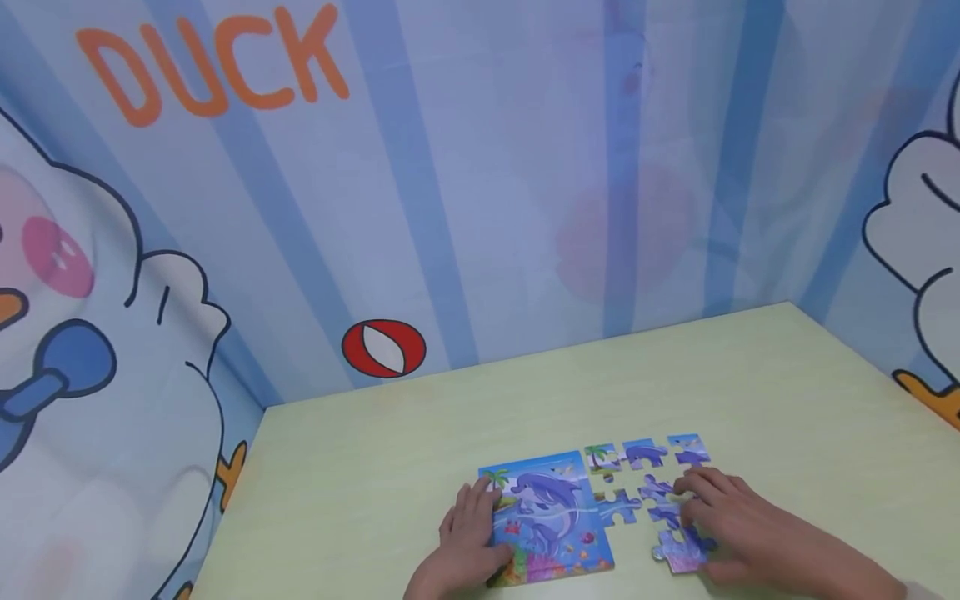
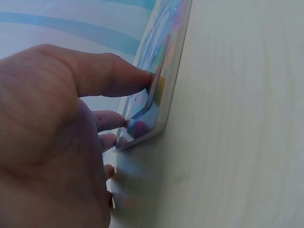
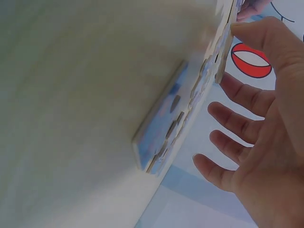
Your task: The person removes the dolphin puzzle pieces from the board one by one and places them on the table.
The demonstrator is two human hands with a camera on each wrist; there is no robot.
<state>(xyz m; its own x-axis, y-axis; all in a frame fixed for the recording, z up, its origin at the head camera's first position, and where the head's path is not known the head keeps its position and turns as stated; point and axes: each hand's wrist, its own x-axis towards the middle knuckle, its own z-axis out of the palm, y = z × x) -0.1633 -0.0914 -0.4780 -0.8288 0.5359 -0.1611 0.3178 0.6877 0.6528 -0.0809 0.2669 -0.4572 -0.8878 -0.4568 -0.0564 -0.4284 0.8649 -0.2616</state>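
A flat dolphin picture board lies on the table in the head view. My left hand rests at its left edge, fingers toward the far corner, thumb touching near the front corner. Loose dolphin puzzle pieces lie to the right of the board. Over the rightmost ones is my right hand, hiding part of them. In the right wrist view, its thumb and index finger pinch a puzzle piece by the edges, and the other fingers are spread. A purple puzzle piece lies by that hand's thumb.
A palm-tree piece, a dolphin piece and a corner piece lie along the far side of the loose group. The pale table meets a printed fabric backdrop at its back and left.
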